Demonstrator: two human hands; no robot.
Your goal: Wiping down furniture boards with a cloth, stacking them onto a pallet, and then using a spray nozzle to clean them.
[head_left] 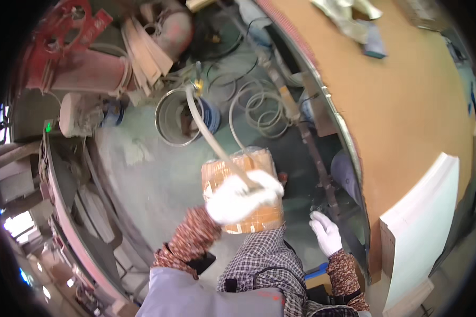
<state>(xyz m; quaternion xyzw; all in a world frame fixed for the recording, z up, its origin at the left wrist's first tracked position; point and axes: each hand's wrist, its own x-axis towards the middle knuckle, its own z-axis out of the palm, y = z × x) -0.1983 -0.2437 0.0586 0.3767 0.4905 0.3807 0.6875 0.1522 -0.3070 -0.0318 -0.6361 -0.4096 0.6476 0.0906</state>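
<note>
My left hand (238, 198), in a white glove and smeared by motion, is closed around a pale, thick tube (211, 138) in the middle of the view. From the glove the tube runs up past the rim of a metal bucket (166, 134), close to a yellow fitting (198, 85). Below this hand lies a cardboard box (259, 219) wrapped in shiny clear tape. My right hand (327, 234), also white-gloved, hangs lower right beside the workbench, fingers apart and nothing visible in it.
A long workbench (396, 132) with a brown top borders the right side; a cloth (349, 18) and a stack of white boards (423, 222) are on it or against it. Coiled hose (264, 111) lies on the green floor. Red machinery (79, 68) stands far left.
</note>
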